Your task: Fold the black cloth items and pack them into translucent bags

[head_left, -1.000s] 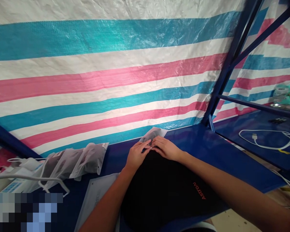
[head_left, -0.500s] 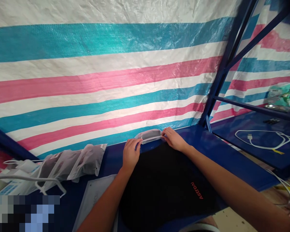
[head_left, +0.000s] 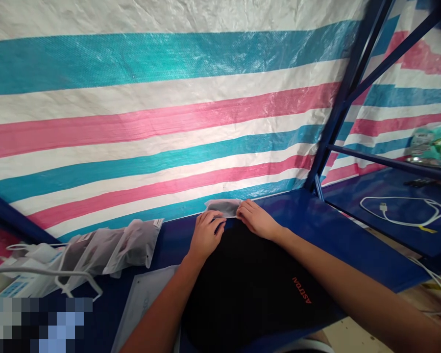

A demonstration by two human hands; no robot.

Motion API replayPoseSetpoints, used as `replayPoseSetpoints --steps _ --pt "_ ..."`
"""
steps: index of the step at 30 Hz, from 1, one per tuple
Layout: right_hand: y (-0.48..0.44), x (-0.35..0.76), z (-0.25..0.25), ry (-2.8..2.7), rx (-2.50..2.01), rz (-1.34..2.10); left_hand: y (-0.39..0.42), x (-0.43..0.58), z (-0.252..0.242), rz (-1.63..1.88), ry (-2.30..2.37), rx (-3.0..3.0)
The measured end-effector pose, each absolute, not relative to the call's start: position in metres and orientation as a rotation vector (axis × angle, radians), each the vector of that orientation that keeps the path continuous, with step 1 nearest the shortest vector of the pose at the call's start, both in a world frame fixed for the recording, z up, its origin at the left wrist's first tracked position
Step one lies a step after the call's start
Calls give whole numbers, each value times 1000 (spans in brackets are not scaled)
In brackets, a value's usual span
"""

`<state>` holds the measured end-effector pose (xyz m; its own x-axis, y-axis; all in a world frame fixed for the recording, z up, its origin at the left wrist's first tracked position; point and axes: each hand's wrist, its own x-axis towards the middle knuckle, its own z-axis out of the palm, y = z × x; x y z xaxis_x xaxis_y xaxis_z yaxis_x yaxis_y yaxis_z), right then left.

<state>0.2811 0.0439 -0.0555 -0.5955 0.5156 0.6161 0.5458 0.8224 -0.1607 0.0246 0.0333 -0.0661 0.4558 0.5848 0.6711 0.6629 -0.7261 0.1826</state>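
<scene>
A small frosted, translucent plastic bag [head_left: 222, 208] lies at the back of the blue surface, against the striped sheet. My left hand [head_left: 207, 233] is bent over its near left edge, fingers closed on it. At the right end, my right hand [head_left: 256, 218] pinches the same bag between thumb and fingers. Both fingertips partly hide its near edge. Beneath my wrists spreads a flat black piece with orange lettering [head_left: 257, 289], seemingly fabric. A larger flat frosted bag [head_left: 141, 299] rests beside my left forearm, partly covered by it.
Several filled frosted bags [head_left: 132, 247] lean in a row at left, behind a white cable [head_left: 40, 271]. A blue metal frame post [head_left: 329, 127] rises at right. Beyond it, a coiled white USB cable [head_left: 404, 211] lies on another blue surface.
My hands have come closer together along the bag's near edge. The bag's mouth, gaping between them before, now looks flatter. The black piece stays in place.
</scene>
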Motion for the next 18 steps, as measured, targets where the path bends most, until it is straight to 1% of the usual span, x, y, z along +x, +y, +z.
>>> replayPoseSetpoints --steps 18 --pt "44 284 -57 -2307 -760 -24 33 24 -64 -1146 -1118 -2644"
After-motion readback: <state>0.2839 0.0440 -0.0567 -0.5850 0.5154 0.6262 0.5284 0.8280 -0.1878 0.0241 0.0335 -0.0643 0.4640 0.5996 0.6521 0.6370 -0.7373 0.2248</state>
